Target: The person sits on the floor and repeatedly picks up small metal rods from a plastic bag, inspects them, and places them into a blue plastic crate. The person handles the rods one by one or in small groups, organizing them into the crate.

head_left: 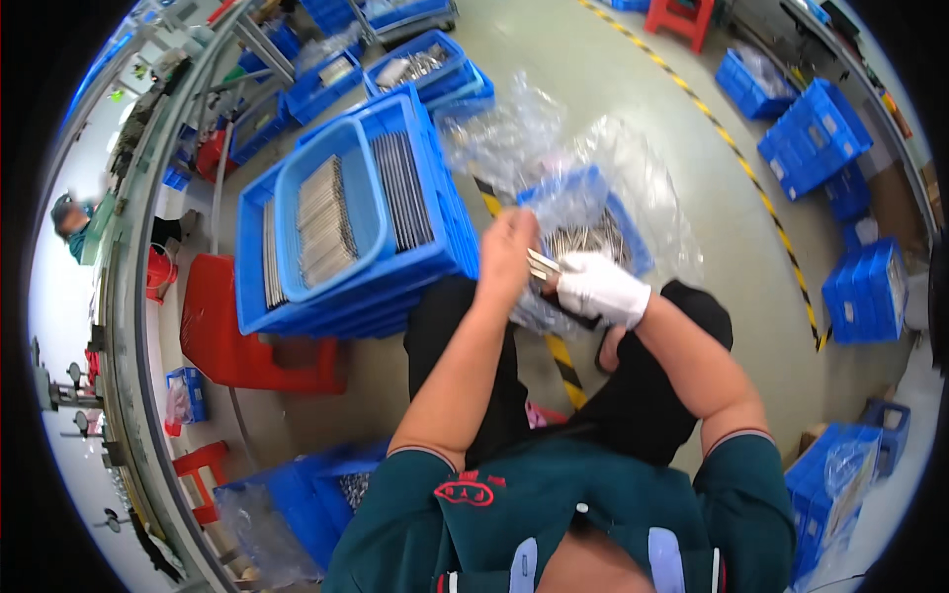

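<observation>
My left hand [508, 255] is bare and closed, slightly smeared by motion. Beside it, my right hand [601, 288] wears a white glove, its fingers also closed. Between the two, a few short, shiny metal pieces [541, 265] show, gripped from both sides; their far ends are hidden by the fingers. Just beyond my hands stands a blue bin [635, 237] lined with clear plastic, with a heap of slim metal parts [593, 240] in it. To the left, a light-blue basket [287, 212] holds neat rows of thin metal parts [324, 222].
The basket sits on a stack of blue crates [450, 222] containing dark rods [400, 188]. A red stool [213, 331] is left of it. Clear plastic sheeting [643, 168] spreads around the bin. More blue crates [816, 128] line the right side. Another person [71, 219] is at far left.
</observation>
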`<action>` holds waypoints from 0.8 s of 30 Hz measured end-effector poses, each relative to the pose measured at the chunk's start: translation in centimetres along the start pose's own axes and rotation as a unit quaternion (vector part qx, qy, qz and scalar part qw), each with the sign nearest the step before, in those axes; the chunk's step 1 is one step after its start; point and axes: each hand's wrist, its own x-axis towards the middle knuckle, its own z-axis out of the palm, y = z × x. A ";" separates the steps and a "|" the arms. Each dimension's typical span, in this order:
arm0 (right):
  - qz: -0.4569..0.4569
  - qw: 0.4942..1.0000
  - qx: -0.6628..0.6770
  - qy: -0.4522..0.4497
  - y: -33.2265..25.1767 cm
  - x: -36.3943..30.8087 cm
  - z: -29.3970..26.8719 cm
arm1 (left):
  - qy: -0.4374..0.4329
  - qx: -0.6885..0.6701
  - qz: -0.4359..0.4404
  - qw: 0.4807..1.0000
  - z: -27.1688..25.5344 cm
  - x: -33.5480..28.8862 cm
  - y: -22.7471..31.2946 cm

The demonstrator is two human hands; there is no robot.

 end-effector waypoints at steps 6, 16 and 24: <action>-0.124 0.973 -0.142 0.134 -0.4 -1.5 -1.2 | -0.089 -0.309 -0.125 0.939 -1.8 -0.2 1.3; -0.181 0.945 -0.195 0.191 0.2 -1.3 -2.2 | -0.181 -0.375 -0.152 0.897 -1.1 -0.5 0.8; -0.171 0.950 -0.158 0.209 0.2 -1.2 -1.6 | -0.156 -0.371 -0.125 0.907 -0.3 -0.9 0.5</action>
